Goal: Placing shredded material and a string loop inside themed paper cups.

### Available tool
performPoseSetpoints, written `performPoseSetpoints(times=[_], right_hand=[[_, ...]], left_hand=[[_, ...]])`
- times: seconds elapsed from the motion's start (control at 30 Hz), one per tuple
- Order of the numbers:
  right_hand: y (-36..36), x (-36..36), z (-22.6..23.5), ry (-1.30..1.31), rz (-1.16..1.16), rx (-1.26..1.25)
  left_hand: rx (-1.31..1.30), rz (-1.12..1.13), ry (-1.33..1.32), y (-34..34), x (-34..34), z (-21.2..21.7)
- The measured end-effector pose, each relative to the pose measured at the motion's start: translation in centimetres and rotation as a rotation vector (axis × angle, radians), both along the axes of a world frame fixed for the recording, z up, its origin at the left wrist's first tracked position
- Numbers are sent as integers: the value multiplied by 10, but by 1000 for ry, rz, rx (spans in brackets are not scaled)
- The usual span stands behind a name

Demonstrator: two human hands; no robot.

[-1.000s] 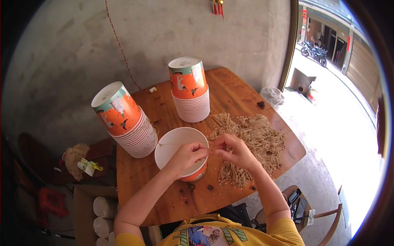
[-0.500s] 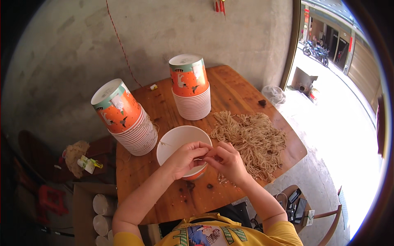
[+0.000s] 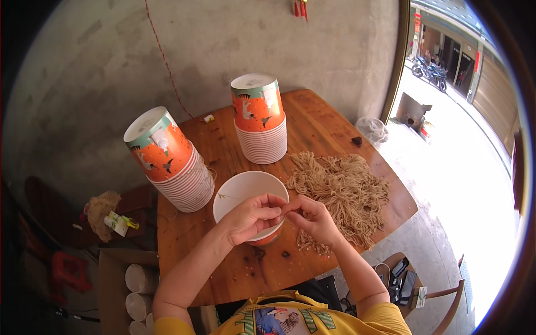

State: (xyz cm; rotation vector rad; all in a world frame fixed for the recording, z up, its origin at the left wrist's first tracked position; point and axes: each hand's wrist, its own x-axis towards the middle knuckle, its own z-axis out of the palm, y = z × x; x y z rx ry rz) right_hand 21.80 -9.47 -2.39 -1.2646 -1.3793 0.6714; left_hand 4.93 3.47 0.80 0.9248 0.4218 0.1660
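Over the near rim of a white-lined paper bucket (image 3: 245,187), my left hand (image 3: 258,216) and my right hand (image 3: 310,216) meet, fingertips pinched together. A thin tan string (image 3: 226,196) crosses the bucket's mouth and runs to my left hand. Both hands appear closed on this string, though the piece between the fingertips is mostly hidden. The bucket stands upright, its outside orange near the base. To the right of it lies a loose heap of tan strings (image 3: 346,195), close beyond my right hand.
Two tall stacks of upturned orange and green paper buckets, a left stack (image 3: 170,159) and a back stack (image 3: 259,120), stand on the wooden table (image 3: 215,279). A cardboard box (image 3: 114,262) with white rolled items sits at lower left. A chair (image 3: 452,304) holds dark devices at lower right.
My right hand has shifted slightly right and turned, its fingers drawn closer together. My left fingers have curled a little more. The bucket and the string heap stay put.
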Motion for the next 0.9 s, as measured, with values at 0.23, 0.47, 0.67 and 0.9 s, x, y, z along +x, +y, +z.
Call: performPoseSetpoints(times=[0.23,0.47,0.67,0.9], right_hand=[[1,4,-1,425,14,-19],[0,0,17,-226,-103,62],[0,-4,20,-259,-155,27],[2,-3,13,-127,-156,22]], left_hand=[[90,-9,-1,2,-1,-3],[611,102,65,-15,7,0],[771,113,80,-18,9,0],[830,65,151,-20,8,2]])
